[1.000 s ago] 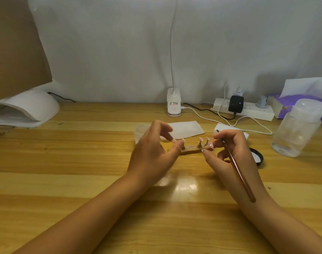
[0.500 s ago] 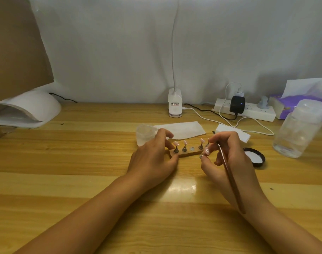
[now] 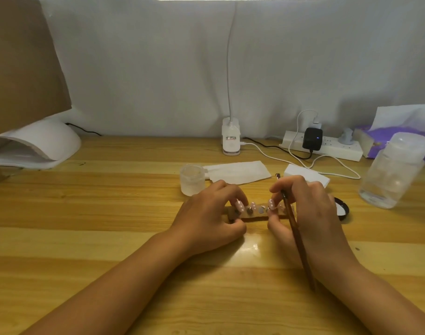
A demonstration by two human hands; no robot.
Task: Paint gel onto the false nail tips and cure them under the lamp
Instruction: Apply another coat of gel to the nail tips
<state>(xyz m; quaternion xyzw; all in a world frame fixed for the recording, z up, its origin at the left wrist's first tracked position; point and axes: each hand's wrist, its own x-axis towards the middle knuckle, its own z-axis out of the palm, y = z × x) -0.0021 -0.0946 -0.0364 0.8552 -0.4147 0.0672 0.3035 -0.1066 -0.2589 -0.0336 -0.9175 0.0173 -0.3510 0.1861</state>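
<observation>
Left grip (image 3: pixel 206 221) pinches tip holder (image 3: pixel 255 215) end | right grip (image 3: pixel 308 213) holds brush (image 3: pixel 298 238), hides holder's other end

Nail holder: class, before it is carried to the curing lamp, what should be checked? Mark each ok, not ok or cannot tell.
1. Holder gripped at both ends by left hand and right hand: ok.
2. Visible nail tips upright: ok; others are hidden by the hands.
3. Brush held securely in right hand: ok.
4. Jar closed: not ok; it stands open beside left hand.
5. Lamp switched on: cannot tell.
</observation>
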